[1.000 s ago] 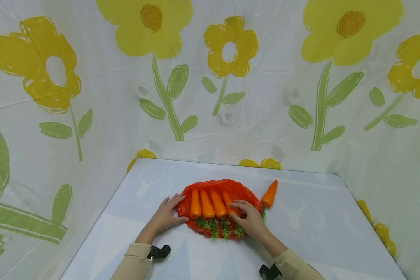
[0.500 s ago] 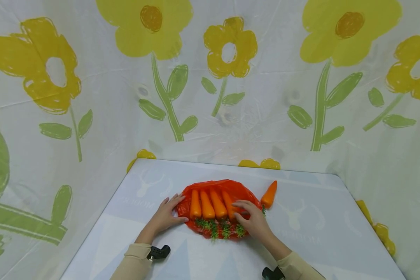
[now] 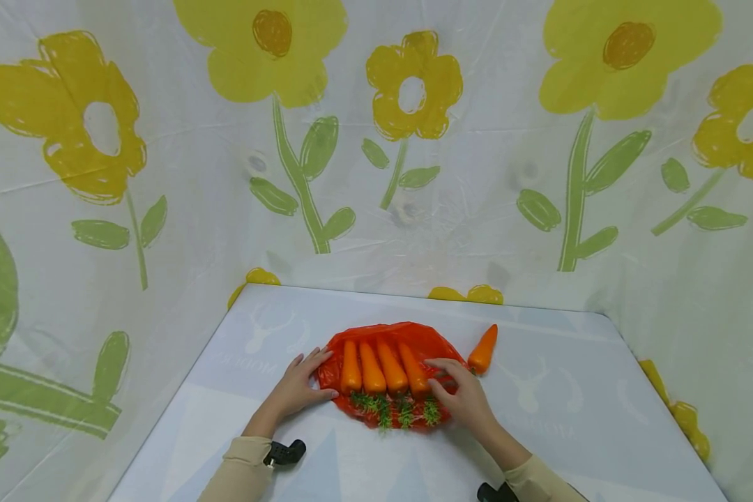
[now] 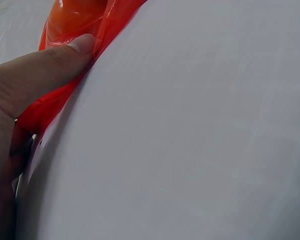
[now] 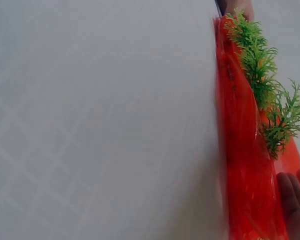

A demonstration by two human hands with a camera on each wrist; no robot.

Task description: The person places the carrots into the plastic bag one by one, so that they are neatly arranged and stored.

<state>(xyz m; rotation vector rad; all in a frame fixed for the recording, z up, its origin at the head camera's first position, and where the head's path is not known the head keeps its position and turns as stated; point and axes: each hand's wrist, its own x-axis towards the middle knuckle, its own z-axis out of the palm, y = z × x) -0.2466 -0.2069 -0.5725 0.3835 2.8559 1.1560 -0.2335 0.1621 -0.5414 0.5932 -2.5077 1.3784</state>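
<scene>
A red plastic bag [image 3: 429, 338] lies spread on the table with several toy carrots in a row on it, their green tops [image 3: 385, 406] toward me. My left hand [image 3: 296, 385] rests at the bag's left edge, its fingers extended; the thumb [image 4: 55, 65] presses on the red film in the left wrist view. Over the bag's right side, my right hand [image 3: 463, 396] is relaxed, thumb and fingers spread beside the rightmost carrot [image 3: 413, 369]. Its fingers [image 5: 288, 192] show near the bag in the right wrist view.
Another carrot [image 3: 483, 350] lies on the table [image 3: 565, 418] right of the bag, its lower end close to my right hand. A flower-printed white curtain [image 3: 464, 237] surrounds the table's back and sides. Black wrist cameras [image 3: 285, 452] sit at both sleeves.
My right hand has slid a little to the right, away from the rightmost carrot, uncovering more of it. The left hand and the bag have stayed in place.
</scene>
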